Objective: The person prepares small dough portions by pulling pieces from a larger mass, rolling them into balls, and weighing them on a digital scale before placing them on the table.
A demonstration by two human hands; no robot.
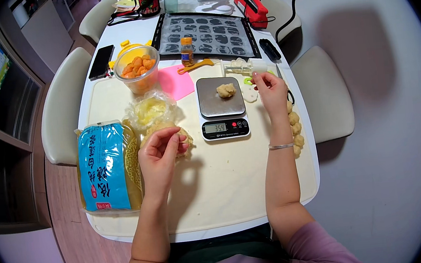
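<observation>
A digital kitchen scale (pixel 224 125) stands in the middle of the mat with a rough lump of pale dough (pixel 226 91) on its metal plate. My left hand (pixel 159 155) hovers over a larger mass of dough (pixel 186 137), partly hiding it. Its fingers are curled in toward the thumb; whatever they hold is too small to name. To the right of the scale is my right hand (pixel 271 94), raised, its fingertips pinched together, with anything between them hidden. Beside that wrist, several dough balls (pixel 296 128) lie in a row along the mat's right edge.
A blue-and-gold bag (pixel 106 168) lies at left, below a plastic-wrapped pale yellow mass (pixel 151 110). Behind are a tub of orange balls (pixel 138 75), a pink sheet (pixel 177 83), a small bottle (pixel 187 52), an orange spatula (pixel 196 66), a black phone (pixel 101 62) and a lined baking tray (pixel 205 34).
</observation>
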